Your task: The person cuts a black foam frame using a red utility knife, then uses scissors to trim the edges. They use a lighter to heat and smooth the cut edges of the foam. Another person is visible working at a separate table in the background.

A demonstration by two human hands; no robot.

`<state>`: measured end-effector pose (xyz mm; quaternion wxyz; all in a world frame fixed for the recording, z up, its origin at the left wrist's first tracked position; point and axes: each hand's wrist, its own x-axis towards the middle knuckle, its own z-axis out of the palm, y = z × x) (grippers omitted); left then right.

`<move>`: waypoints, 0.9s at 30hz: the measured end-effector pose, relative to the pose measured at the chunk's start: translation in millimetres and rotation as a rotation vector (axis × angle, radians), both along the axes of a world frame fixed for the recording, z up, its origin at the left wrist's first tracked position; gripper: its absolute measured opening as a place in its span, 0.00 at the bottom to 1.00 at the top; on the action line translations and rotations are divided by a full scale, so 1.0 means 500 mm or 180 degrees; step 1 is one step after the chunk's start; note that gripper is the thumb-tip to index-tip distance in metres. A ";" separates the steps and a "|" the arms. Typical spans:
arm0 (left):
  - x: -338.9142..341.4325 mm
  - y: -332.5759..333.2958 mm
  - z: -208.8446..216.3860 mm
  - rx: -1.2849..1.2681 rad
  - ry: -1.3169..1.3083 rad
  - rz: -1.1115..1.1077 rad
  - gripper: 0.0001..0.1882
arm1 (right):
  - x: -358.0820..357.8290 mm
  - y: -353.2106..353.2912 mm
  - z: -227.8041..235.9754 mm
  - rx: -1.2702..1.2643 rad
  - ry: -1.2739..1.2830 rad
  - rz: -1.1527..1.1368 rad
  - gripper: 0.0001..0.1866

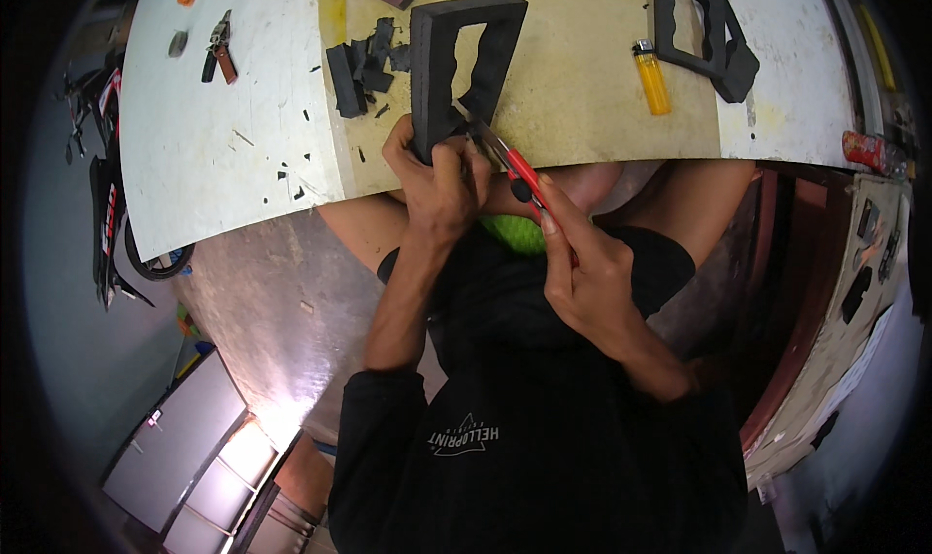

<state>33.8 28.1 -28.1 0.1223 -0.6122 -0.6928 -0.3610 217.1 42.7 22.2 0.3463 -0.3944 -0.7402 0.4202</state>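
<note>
A thick black foam frame [433,68] with a wavy-edged opening stands tilted at the table's near edge. Wrapped round its lower corner is my left hand [442,180], its fingers closed on the foam. My right hand [587,263] grips a red utility knife [524,173], the thumb lying along the handle. The blade points up and left and meets the inner lower edge of the frame, close to my left fingers. Exactly how deep the tip sits in the foam is hard to see. Black foam offcuts [347,80] lie just left of the frame.
More black foam frames [670,44] rest at the table's far right, with a yellow lighter [652,83] beside them. Folding pliers [220,49] and a small round grey object [178,42] lie at the left. Foam crumbs dot the table [233,156]. A red packet [869,151] sits at the right edge.
</note>
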 end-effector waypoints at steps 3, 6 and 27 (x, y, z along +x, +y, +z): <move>-0.002 -0.005 -0.008 0.0013 -0.0060 0.0043 0.12 | -0.004 0.007 0.010 0.0065 -0.0267 0.0144 0.22; -0.001 -0.003 -0.004 0.0002 -0.0051 0.0055 0.11 | 0.005 0.010 0.015 -0.0013 -0.0408 0.0226 0.23; -0.001 0.000 -0.010 0.0082 -0.0175 0.0210 0.09 | 0.017 -0.009 0.006 0.0054 -0.0011 0.0141 0.20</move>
